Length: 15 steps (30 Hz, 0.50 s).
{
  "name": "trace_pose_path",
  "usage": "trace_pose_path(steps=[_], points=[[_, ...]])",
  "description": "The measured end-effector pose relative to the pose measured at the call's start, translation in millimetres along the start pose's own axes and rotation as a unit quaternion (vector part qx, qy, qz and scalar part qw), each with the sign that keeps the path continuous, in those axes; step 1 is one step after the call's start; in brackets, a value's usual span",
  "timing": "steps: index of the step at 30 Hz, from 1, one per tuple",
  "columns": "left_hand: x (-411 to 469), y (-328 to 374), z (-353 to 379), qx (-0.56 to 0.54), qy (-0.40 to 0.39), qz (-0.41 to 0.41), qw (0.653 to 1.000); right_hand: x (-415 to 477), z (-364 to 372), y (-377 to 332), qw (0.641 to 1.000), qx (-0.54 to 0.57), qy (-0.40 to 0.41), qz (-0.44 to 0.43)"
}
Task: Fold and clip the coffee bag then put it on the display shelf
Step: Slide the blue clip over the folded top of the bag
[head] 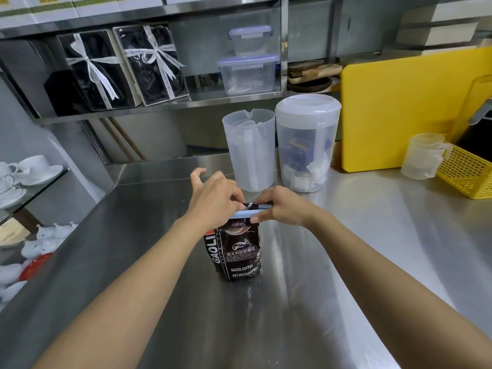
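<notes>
Head view: coffee bag [237, 251] upright on worktop [346, 249], mid-frame. Left hand [216, 196] and right hand [282, 207] pinched closed on blue clip [246, 213] across folded top. Likely soft, slick foil, bottom-heavy; grip recommended around body below clip.

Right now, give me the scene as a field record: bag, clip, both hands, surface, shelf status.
bag: coffee bag upright on steel counter, top folded
clip: light blue clip across the folded top
left hand: left hand pinching the clip's left end
right hand: right hand holding the clip's right end
shelf: display shelf behind, bag not yet placed
</notes>
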<state>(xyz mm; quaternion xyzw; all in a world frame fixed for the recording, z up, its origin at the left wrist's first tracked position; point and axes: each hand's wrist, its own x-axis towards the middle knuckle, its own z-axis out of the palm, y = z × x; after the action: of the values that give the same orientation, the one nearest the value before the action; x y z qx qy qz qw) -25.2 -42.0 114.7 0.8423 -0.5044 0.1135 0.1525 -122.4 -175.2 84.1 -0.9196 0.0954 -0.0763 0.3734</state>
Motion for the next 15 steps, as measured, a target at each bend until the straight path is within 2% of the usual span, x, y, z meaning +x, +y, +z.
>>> trace_pose_path(steps=[6, 15], points=[[-6, -2, 5, -0.006, 0.033, -0.005, 0.999, 8, 9, -14, 0.998, -0.026, 0.013, -0.048], [-9, -2, 6, 0.010, 0.042, 0.010, 0.999, 19, 18, -21, 0.996, -0.037, 0.045, -0.062]])
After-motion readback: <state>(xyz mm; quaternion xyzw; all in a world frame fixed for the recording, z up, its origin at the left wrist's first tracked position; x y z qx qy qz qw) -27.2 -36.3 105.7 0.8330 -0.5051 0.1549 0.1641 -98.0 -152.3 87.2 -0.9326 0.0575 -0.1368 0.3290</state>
